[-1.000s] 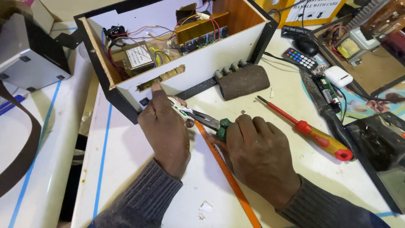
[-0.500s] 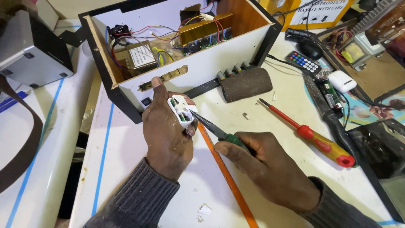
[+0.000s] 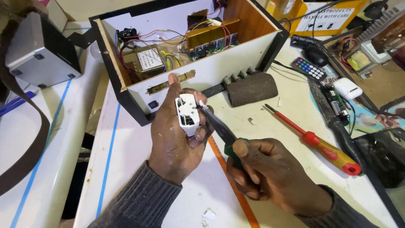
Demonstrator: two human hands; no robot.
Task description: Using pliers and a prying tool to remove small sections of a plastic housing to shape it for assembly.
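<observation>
My left hand [image 3: 175,139] grips a small white plastic plug casing [image 3: 187,114], held upright with its open inner side toward me. My right hand [image 3: 270,173] holds a pair of green-handled pliers [image 3: 219,126] whose dark jaws point up-left and touch the right edge of the casing. Both hands hover over the white table [image 3: 139,160], just in front of an open wooden box of electronics [image 3: 190,55].
A red and yellow screwdriver [image 3: 316,141] lies to the right. A dark brown roll [image 3: 251,88] rests against the box front. An orange strip [image 3: 236,194] runs under my hands. A remote [image 3: 309,68] and circuit parts sit far right; a grey box [image 3: 36,50] stands at the left.
My left hand has lifted the white casing up from the table and turned it toward me. My right hand slid down-right and angled the pliers' tip up against the casing.
</observation>
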